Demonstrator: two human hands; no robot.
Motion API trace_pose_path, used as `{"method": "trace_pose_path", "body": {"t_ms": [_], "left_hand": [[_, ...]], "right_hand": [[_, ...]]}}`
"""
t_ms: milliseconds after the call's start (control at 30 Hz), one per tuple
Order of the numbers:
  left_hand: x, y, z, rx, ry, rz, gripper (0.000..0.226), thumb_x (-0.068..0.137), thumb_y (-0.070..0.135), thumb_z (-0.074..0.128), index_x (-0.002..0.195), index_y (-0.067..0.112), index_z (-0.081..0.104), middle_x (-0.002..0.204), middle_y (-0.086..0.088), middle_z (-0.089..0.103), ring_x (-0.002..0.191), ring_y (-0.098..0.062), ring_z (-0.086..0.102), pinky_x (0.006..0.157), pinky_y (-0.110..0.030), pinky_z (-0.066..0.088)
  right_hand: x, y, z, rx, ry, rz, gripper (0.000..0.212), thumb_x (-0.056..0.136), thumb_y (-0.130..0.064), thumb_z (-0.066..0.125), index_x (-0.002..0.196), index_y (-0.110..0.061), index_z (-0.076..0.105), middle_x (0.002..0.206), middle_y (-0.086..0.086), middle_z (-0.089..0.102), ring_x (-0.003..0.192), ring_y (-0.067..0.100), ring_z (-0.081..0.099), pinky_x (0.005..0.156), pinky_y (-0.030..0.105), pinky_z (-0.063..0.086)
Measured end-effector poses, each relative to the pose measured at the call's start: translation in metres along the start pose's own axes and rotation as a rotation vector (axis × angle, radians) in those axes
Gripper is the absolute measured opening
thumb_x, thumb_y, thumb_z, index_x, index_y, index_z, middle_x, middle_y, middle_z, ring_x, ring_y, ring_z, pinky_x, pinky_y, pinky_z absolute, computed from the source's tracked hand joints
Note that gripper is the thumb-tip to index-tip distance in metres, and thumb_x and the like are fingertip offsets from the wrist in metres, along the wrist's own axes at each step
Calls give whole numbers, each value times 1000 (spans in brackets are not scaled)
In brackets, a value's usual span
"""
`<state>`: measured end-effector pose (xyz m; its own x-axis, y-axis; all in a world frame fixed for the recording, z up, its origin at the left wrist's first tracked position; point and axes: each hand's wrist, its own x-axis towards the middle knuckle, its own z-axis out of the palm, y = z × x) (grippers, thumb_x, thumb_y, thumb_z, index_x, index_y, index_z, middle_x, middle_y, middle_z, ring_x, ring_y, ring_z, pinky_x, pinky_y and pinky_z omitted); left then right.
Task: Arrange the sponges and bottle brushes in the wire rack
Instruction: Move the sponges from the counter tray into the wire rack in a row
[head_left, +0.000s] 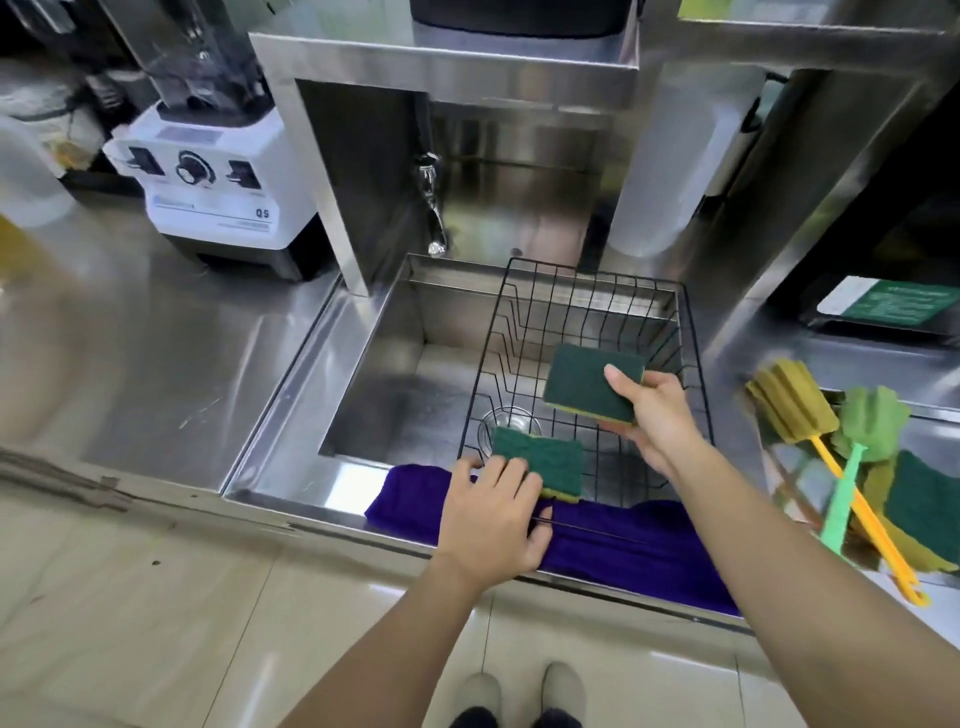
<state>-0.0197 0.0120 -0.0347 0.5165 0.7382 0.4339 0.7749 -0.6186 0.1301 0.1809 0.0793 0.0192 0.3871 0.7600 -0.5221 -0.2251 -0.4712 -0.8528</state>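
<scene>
A black wire rack (597, 291) sits in the right half of the steel sink. My right hand (657, 415) holds a green-and-yellow sponge (584, 382) above the rack's middle, thumb on its green face. My left hand (491, 512) grips a second green sponge (545, 462) at the rack's near-left corner, over the front rim. On the counter to the right lie two bottle brushes, one with a yellow-olive head and orange handle (795, 402), one with a green head and green handle (872, 423), resting on more green-and-yellow sponges (924, 499).
A purple cloth (623, 545) drapes over the sink's front edge. A tap (434, 218) hangs over the sink's back left. A white blender base (218, 192) stands on the left counter. The sink drain (511, 421) shows under the rack. Steel shelving rises behind and to the right.
</scene>
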Motion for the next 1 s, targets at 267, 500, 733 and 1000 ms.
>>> {"method": "trace_pose_path", "body": {"t_ms": [267,500,733,1000], "left_hand": [[0,1,1,-4,-13,-20,32,75,36,60,96,12,62,92,-2,63,84,-23,57,71,-36,42],[-1,1,0,-9,-16,-9,36,75,36,59,103,13,59,98,-2,64,88,-21,57,71,-34,43],[0,0,-1,-17,-4,-4,36,74,36,60,101,13,58,95,-1,63,84,-21,57,70,-34,41],[-1,-1,2,-21,-3,11,36,75,38,58,101,12,56,93,-2,63,81,-22,58,68,-33,43]], "right_hand": [[18,19,34,-134,-34,5,33,85,-22,66,111,-5,53,112,10,60,101,21,55,88,34,43],[23,29,44,-245,-38,32,36,86,-28,65,110,-2,60,106,9,63,100,25,58,95,37,45],[25,35,38,-418,-65,-7,32,82,-37,67,99,-9,66,106,10,69,97,26,63,93,41,51],[16,30,35,-601,-110,-39,42,87,-37,62,112,-2,62,105,8,64,94,23,59,77,28,42]]}}
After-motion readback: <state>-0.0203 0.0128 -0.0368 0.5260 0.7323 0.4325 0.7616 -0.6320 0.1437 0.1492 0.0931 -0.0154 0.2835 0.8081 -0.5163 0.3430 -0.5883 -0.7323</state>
